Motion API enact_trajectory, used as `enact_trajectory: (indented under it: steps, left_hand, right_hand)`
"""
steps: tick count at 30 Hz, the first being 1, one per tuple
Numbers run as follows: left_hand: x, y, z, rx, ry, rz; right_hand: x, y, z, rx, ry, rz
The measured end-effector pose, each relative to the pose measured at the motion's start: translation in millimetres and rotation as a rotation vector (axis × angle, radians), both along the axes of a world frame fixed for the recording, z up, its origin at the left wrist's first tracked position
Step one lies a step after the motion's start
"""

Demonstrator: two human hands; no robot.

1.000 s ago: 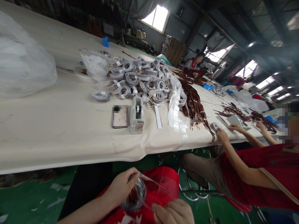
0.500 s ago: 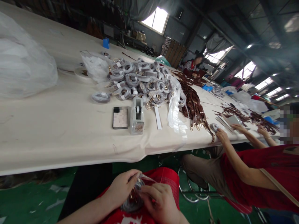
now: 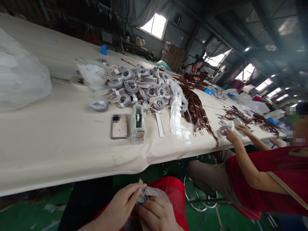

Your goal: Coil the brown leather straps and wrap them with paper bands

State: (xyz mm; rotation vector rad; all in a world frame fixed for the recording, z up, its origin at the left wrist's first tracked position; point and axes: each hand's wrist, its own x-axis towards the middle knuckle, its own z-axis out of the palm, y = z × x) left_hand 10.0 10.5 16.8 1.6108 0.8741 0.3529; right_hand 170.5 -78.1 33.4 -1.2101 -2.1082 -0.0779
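Observation:
Low in the view, over a red garment on my lap, my left hand [image 3: 125, 202] grips a coiled strap in clear plastic wrap [image 3: 142, 196] between thumb and fingers. My right hand [image 3: 157, 213] is closed on the same wrapped coil from the right, its fingers bent over it, with loose clear film above the knuckles. Both hands hide most of the coil. On the table [image 3: 60, 150] in front lie a tape dispenser [image 3: 138, 125], a dark-edged flat item [image 3: 119, 127] and a white strip [image 3: 159, 124].
Behind the dispenser is a heap of wrapped coils [image 3: 131, 85], with brown straps [image 3: 194, 107] to its right. A large plastic bag [image 3: 21, 72] lies at the left. A co-worker in red [image 3: 262, 173] sits at the right, hands on the table.
The view has shifted slightly. My right hand has moved in closer to my left and now covers more of the coil. The co-worker's near hand has moved at a wrapped coil.

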Motion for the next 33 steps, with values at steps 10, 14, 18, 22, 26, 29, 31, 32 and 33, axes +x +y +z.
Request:
enact_trajectory:
  steps: [10, 14, 18, 22, 26, 29, 31, 32, 33]
  left_hand:
    - [-14.0, -2.5, 17.5, 0.173, -0.116, -0.14]
    - [-4.8, -3.5, 25.4, 0.182, -0.026, -0.207]
    - [0.2, -7.6, 21.7, 0.194, 0.008, -0.179]
    - [-0.9, -10.6, 22.3, 0.164, -0.056, -0.189]
    - [-1.2, -10.4, 24.0, 0.155, -0.084, -0.146]
    - [-0.6, -9.8, 19.7, 0.12, -0.067, -0.095]
    - [-0.3, -9.5, 14.6, 0.075, -0.059, -0.069]
    - [-0.3, -9.3, 12.1, 0.05, -0.065, -0.064]
    - [-0.3, -9.1, 9.7, 0.022, -0.074, -0.065]
  right_hand:
    - [-4.3, 7.2, 6.9, -0.174, 0.35, -0.196]
    - [0.6, 11.5, 5.3, -0.441, 0.606, -0.247]
    - [21.4, 23.7, -2.7, -0.76, 0.871, -0.304]
    - [45.9, 36.2, -15.1, -1.144, 1.049, -0.321]
    - [50.6, 41.0, -21.1, -1.311, 1.058, -0.165]
    - [41.9, 43.8, -18.9, -1.248, 1.083, -0.16]
    - [33.3, 46.4, -14.2, -1.158, 1.093, -0.189]
    - [28.7, 47.8, -11.2, -1.111, 1.097, -0.205]
    - [24.2, 49.0, -8.1, -1.071, 1.092, -0.209]
